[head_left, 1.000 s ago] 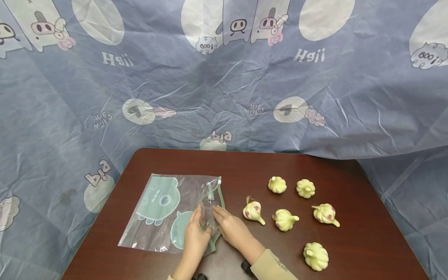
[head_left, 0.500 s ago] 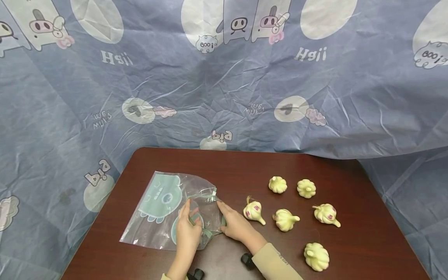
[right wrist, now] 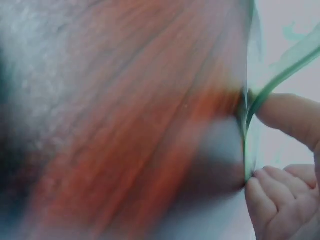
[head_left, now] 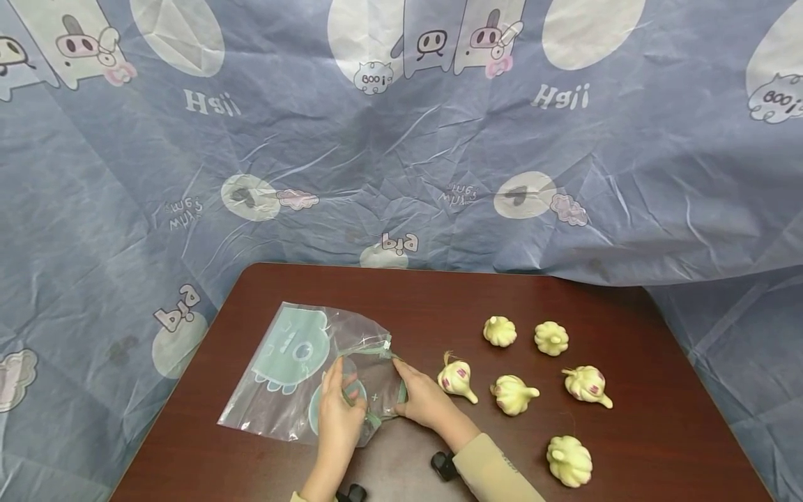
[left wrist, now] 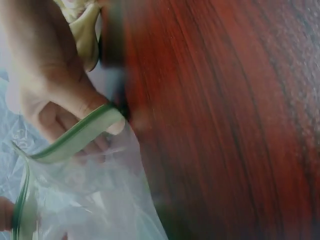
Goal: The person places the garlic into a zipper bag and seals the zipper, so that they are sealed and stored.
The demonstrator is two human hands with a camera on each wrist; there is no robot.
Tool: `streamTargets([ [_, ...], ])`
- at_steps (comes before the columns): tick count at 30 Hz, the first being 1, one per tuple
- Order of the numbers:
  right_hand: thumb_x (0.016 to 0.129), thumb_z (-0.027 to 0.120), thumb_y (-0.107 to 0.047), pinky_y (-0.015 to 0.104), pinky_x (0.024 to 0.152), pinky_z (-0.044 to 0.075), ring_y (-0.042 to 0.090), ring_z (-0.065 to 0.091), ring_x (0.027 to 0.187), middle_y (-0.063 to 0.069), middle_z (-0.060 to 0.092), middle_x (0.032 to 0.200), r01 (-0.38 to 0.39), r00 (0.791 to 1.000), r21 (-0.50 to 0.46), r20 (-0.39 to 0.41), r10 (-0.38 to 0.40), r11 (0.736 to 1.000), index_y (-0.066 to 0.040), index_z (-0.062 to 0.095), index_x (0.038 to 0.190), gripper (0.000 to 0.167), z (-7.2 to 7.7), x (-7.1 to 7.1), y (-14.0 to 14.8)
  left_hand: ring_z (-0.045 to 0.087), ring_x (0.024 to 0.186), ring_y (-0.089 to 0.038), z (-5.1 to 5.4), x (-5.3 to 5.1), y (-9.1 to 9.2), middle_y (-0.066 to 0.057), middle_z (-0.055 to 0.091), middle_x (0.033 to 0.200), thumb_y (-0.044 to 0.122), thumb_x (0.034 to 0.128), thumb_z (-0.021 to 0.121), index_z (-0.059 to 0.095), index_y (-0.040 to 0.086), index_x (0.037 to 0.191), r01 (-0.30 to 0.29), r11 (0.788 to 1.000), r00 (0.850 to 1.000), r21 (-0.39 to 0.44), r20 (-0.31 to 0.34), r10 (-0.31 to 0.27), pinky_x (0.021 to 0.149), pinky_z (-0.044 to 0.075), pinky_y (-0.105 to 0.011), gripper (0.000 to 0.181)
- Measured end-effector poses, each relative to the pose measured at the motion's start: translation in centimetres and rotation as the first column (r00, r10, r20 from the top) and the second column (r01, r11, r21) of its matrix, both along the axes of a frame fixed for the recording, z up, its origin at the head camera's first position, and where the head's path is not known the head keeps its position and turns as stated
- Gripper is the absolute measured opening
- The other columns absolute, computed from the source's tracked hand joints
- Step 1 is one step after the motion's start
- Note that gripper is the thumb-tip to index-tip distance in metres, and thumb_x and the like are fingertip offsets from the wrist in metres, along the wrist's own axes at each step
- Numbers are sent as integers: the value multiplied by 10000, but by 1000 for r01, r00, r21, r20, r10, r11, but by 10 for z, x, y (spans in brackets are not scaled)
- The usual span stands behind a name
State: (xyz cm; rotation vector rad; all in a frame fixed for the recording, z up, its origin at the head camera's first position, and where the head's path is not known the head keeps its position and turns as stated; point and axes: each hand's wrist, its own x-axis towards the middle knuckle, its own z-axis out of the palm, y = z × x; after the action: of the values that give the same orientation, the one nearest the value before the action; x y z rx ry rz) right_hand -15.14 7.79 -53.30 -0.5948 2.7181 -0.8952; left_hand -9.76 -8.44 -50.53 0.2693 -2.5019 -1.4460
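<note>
A clear zip bag (head_left: 258, 413) with green rim and blue-green animal prints lies on the table, its mouth spread toward the right. My left hand (head_left: 339, 422) grips the near-left part of the rim, thumb and fingers on either side of the film. On the other side, my right hand (head_left: 433, 408) holds the right end of the rim between thumb and fingers. The left wrist view shows the right hand (left wrist: 52, 80) at the green rim (left wrist: 75, 135). Fingers (right wrist: 287, 117) of the left hand pinch the bag's rim (right wrist: 277, 80) in the right wrist view.
Several garlic bulbs lie right of the bag, the nearest to the right hand being a purple-marked bulb (head_left: 456, 378); another bulb (head_left: 569, 461) is at the front right. A blue patterned cloth (head_left: 401, 153) hangs behind the brown table (head_left: 351, 286).
The bag's mouth has been pulled apart and stands wider than a second ago. My left hand moved a little left, and the bag's left part slid slightly right and away.
</note>
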Motion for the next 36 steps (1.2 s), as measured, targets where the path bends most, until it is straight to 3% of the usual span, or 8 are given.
streamTargets([
  [3,811,813,-167,453,1030,494,353,525,1313,181,432,1521,-12,998,1,-57,12,1000,-20,361,1503,840,5,3,-5,649,1109,-358,0,-1,1,-226,443,1469,-176,744,631,410,-37,1454,21,999,1000,-46,-17,-22,600,550,-208,756],
  [8,835,788,-134,325,838,585,301,672,1090,178,457,1503,-58,980,20,-187,61,998,-37,396,1491,770,9,7,-11,663,1084,-315,1,-4,3,-221,506,1429,-117,807,639,483,-30,1412,9,992,997,-127,-76,-19,620,527,-213,630],
  [11,858,762,-113,291,789,580,294,637,1170,177,436,1519,-89,970,54,-221,99,995,-24,401,1486,729,5,8,-11,675,1019,-310,1,-6,3,-251,493,1440,-150,799,584,496,-44,1398,16,988,997,-157,-70,-28,613,527,-267,614],
  [15,877,708,-58,359,927,549,307,374,1439,148,349,1580,-139,968,101,-195,157,985,-12,364,1501,714,-1,7,-11,669,1017,-364,0,-7,3,-289,496,1423,-180,770,539,497,-78,1381,58,983,997,-175,-31,-65,725,573,-407,621],
  [19,863,686,-75,408,1011,505,300,232,1504,117,256,1626,-168,972,108,-147,183,980,-47,297,1538,780,-6,3,-11,649,1063,-404,-1,-6,2,-289,551,1360,-177,764,542,472,-74,1400,100,982,995,-162,9,-100,824,565,-495,649],
  [25,807,800,-392,467,1061,467,315,283,1484,124,214,1638,-106,992,82,-66,111,991,-87,191,1574,1027,-12,-2,-7,591,1151,-438,-1,-5,-2,-304,559,1332,-210,684,502,363,-21,1488,124,991,987,-45,110,-119,720,549,-415,837],
  [30,735,850,-443,502,1107,414,340,333,1458,139,272,1613,-74,997,37,14,74,997,-52,213,1561,1115,-10,-5,-4,498,1282,-474,-1,-2,-1,-306,461,1444,-229,610,532,334,-41,1495,97,993,992,-69,92,-90,864,547,-489,926],
  [36,743,857,-403,499,1093,427,349,399,1417,139,318,1594,-63,998,9,16,63,998,-45,261,1547,1063,-9,-9,-3,659,1054,-380,4,1,0,-274,424,1490,-194,655,642,346,-11,1501,72,986,993,-152,106,-56,523,478,-260,915],
])
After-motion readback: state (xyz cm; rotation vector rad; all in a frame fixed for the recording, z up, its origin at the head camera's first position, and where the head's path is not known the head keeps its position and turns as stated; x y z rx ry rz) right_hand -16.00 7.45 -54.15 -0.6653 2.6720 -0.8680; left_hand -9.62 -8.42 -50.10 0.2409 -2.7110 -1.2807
